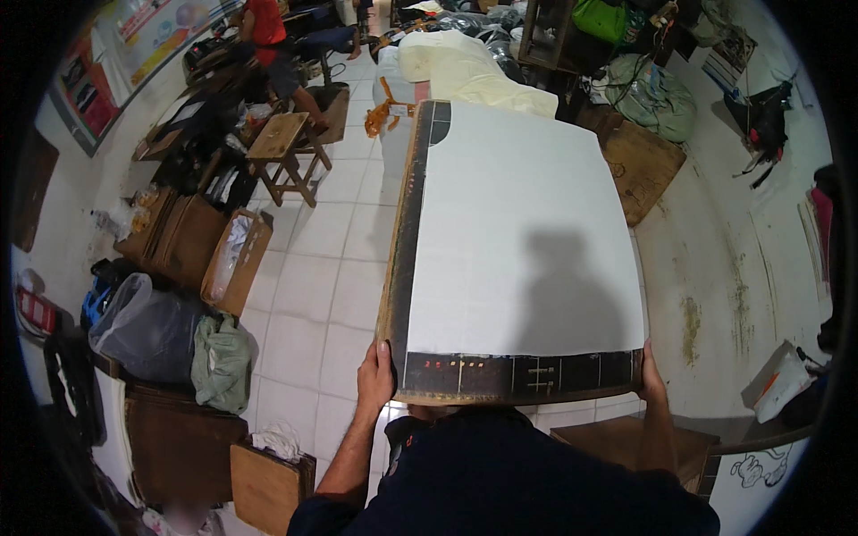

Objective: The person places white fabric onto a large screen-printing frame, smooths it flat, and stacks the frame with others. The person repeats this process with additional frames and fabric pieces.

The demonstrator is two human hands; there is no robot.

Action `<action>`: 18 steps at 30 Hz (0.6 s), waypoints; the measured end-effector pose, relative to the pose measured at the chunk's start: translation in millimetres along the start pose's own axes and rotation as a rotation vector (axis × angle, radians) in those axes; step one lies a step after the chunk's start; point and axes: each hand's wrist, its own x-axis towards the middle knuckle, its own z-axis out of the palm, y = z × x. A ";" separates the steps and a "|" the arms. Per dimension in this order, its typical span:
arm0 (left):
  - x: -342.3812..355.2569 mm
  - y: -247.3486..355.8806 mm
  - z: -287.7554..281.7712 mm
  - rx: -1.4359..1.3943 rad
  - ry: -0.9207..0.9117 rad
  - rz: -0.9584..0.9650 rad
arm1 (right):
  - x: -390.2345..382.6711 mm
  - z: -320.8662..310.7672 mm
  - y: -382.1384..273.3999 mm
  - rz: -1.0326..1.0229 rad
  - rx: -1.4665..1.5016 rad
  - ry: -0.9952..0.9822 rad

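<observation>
In front of my body I hold up a large dark board (500, 382) with worn wooden edges. A plain white sheet (527, 196), cloth or paper, lies flat on most of it, leaving a black strip bare along the left and near sides. Small coloured marks and thin lines show on the near strip. My left hand (375, 375) is closed on the near left corner, thumb on top. On the near right corner my right hand (652, 373) grips the edge. The fingers beneath the board are hidden. A shadow falls across the sheet.
Pale yellow cloth (474, 70) is heaped just past the board's far edge. To the left are a wooden stool (279, 136), a cardboard box (234, 259) and a green bag (222, 362). A person in red (266, 22) is at the far left. A wall (706, 241) runs along the right.
</observation>
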 end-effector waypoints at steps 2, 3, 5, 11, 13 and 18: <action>-0.2 1.3 -1.3 0.015 -0.022 -0.011 | 3.3 -4.1 2.9 -0.020 -0.070 0.064; -0.1 1.7 -1.4 0.000 -0.022 -0.008 | 4.5 -5.4 3.5 -0.040 -0.081 0.043; -0.1 2.5 -0.8 0.008 -0.016 -0.014 | 6.9 -6.1 2.3 -0.033 -0.075 0.002; -1.3 0.3 3.6 0.003 0.042 0.028 | 6.2 -2.3 -7.3 0.014 -0.046 -0.016; -1.4 -0.3 4.1 -0.040 0.035 0.022 | 4.5 1.0 -8.1 -0.075 -0.128 -0.020; -1.1 -0.5 3.6 -0.035 0.045 0.023 | 5.8 4.5 -6.6 -0.056 -0.129 0.052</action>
